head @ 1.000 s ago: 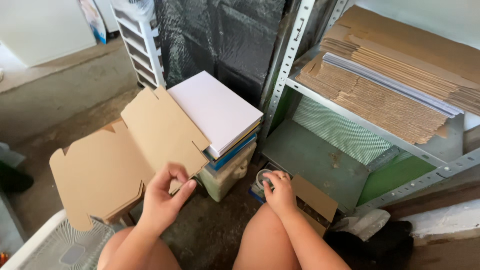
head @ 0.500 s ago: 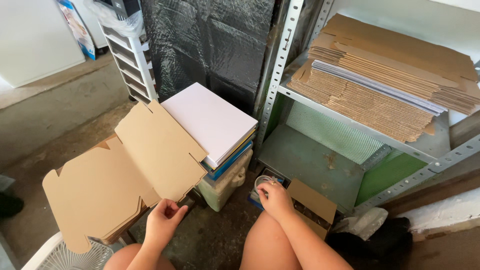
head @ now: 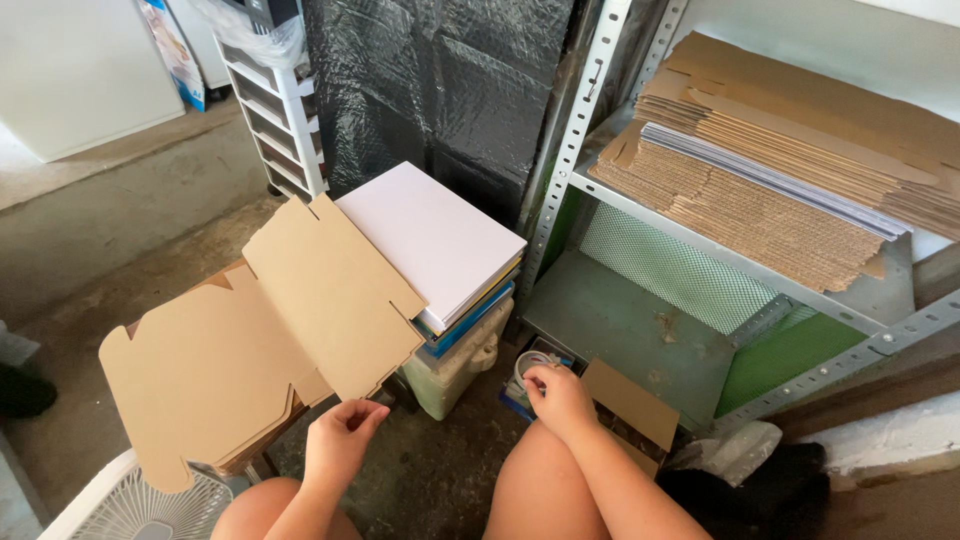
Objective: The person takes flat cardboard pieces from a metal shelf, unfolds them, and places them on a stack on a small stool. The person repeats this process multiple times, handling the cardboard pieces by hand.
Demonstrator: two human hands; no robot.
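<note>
Person seated low on the concrete floor [head: 120, 250], knees up, facing a metal shelf rack [head: 575, 150]. Left hand [head: 340, 440] hovers just under the near edge of a flat, unfolded cardboard box blank [head: 260, 350]; fingers half curled, thumb and forefinger close together, holding nothing, not quite touching the card. The blank lies on top of a pile of like blanks, tilted toward the person, so the top sheet is within easy reach. Right hand [head: 560, 395] is down at a roll of tape [head: 530, 368] sitting in a small open carton [head: 625, 415] by the rack's foot; fingertips pinch at the roll's rim, whether it is lifted I cannot tell. Stack of white sheets [head: 435, 240] rests on a pale plastic container [head: 450, 375] beside the blanks. More flattened cardboard [head: 780, 170] stored on the upper shelf. White fan grille [head: 130, 505] at lower left
</note>
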